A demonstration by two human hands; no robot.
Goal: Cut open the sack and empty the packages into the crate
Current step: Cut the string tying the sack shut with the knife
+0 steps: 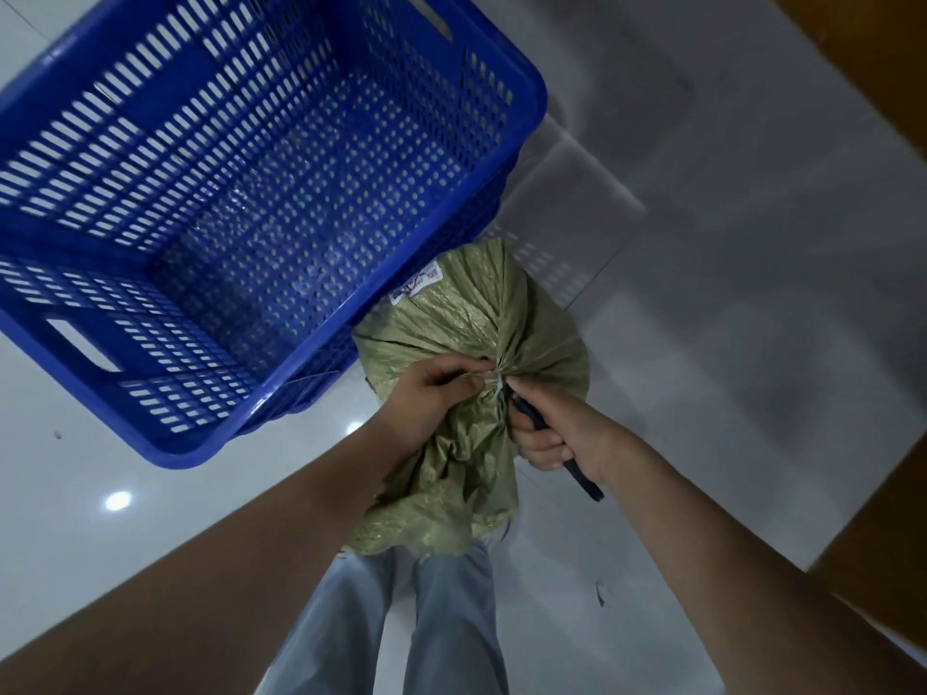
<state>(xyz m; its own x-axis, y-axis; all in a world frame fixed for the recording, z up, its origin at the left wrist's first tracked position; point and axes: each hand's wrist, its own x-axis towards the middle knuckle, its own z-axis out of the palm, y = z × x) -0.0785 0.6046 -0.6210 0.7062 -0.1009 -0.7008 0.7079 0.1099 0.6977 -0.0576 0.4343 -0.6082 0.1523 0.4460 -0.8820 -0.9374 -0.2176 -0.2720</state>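
the green sack (466, 318) stands on the floor (702, 343) just beside the blue crate (241, 183). the left hand (431, 393) pinches its tied neck; the right hand (557, 433) grips a dark cutter (577, 474), tip at the white tie (494, 386).

Person observed from above, head-mounted view. Both forearms are bare from the lower frame edge to the wrists; no sleeve reaches into view on either side. The bare left hand (431, 393) and the bare right hand (557, 433) carry no glove, and no ring, watch or band can be made out at either wrist. Fingernails appear short and unpainted. Lower body: loose light grey-blue cloth trousers (441, 619), plain weave, both legs visible, soft vertical folds running down each leg. Feet and footwear are hidden from view
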